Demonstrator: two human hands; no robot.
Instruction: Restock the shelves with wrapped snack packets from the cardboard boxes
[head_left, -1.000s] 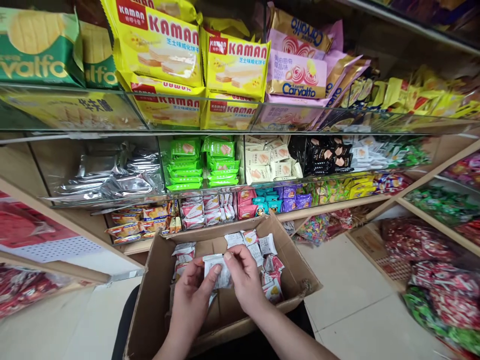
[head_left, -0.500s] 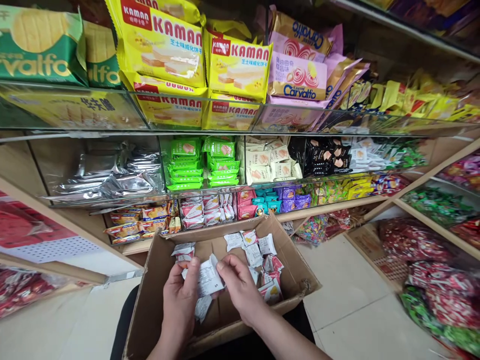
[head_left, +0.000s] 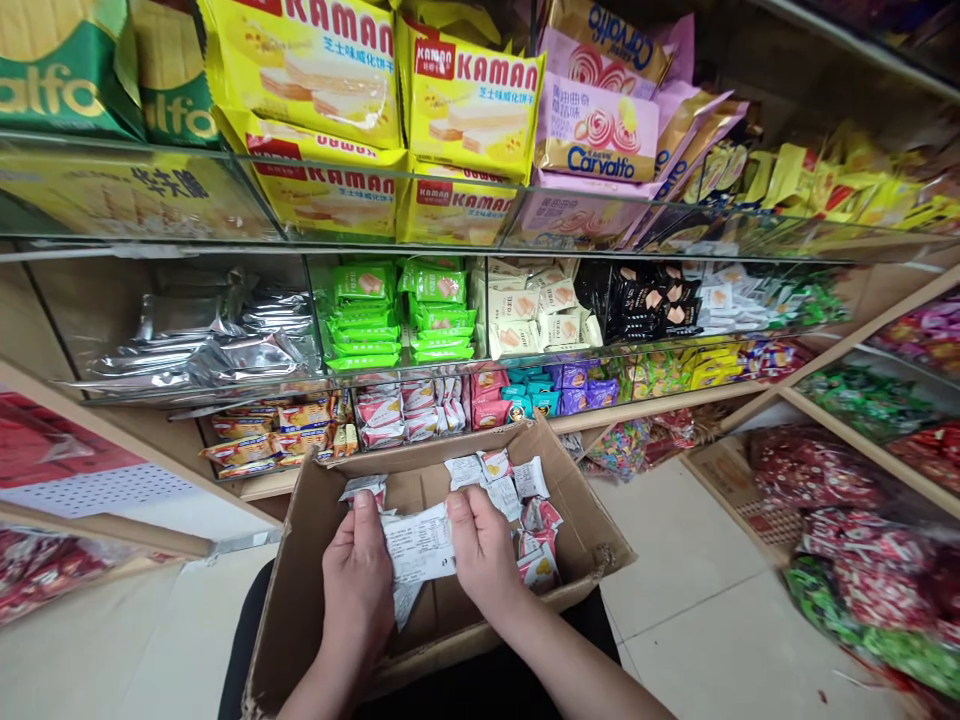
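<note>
A small white packet with printed text facing up is stretched between my two hands above an open cardboard box. My left hand pinches its left end, thumb on top. At the right end, my right hand grips it the same way. Loose white and pink packets lie along the box's right side, with a few more packets at its back left. One white packet rests under the held one.
Behind the box rise glass-fronted shelves with yellow wafer packs, green packs and silver packs. Pink-white packets fill a lower compartment. Bagged red sweets and a flat carton lie on the right floor.
The held packet has turned flatter and more level between my hands. My right hand has shifted slightly right and up. The view has tilted a little, so the shelves appear higher.
</note>
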